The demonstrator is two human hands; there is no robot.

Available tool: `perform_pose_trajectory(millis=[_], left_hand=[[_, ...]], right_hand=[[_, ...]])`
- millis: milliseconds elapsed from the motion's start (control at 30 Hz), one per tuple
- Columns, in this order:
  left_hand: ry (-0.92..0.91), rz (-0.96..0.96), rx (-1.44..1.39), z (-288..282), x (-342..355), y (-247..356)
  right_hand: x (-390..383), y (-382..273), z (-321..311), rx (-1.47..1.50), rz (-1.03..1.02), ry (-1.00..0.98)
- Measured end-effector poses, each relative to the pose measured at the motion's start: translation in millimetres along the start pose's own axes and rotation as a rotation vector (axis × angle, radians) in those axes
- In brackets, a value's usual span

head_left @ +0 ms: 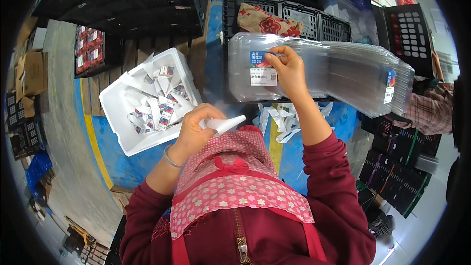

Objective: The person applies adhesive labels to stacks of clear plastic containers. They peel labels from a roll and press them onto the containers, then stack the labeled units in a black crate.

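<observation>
My left hand [194, 126] is closed round a curled white strip of label backing paper [228, 125], held low in front of my apron. Ahead and to the right, my right hand [289, 71] has thumb and fingers pinched at the right edge of a blue, red and white label [263, 76]. That label lies against the end of a clear plastic container [239, 51]. From there a long row of nested clear containers [355, 71] runs to the right, with a similar label at its far end. How firmly the near label is stuck cannot be seen.
Left stands a white foam box [112, 92] holding several label strips. Under the container row is a black crate [338, 28] with a flowered cloth [270, 23]. Loose white strips [279, 120] hang below it. Large black crates [127, 5] rise at the upper left.
</observation>
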State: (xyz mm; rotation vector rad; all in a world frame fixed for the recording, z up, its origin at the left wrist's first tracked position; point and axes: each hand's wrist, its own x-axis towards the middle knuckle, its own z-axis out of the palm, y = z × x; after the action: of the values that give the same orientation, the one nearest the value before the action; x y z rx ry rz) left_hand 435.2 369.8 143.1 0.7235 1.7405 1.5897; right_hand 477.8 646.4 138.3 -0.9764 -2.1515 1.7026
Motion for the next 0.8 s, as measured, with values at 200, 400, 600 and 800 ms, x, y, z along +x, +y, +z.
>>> perform_pose_trajectory(millis=[200,400,600,800], left_hand=[[0.101,-0.036,-0.036,-1,-7,-3],[0.054,-0.014,-0.037,6,-5,-7],[0.109,-0.128,-0.288,23,4,-72],[0.131,-0.492,-0.873,33,44,-121]], right_hand=[[1,-5,8,-0.354,-0.066,0.044],[-1,1,18,-0.68,-0.208,0.127],[-24,-22,-35,-0.97,-0.54,0.496],[-36,33,-79,-0.68,-0.02,0.339]])
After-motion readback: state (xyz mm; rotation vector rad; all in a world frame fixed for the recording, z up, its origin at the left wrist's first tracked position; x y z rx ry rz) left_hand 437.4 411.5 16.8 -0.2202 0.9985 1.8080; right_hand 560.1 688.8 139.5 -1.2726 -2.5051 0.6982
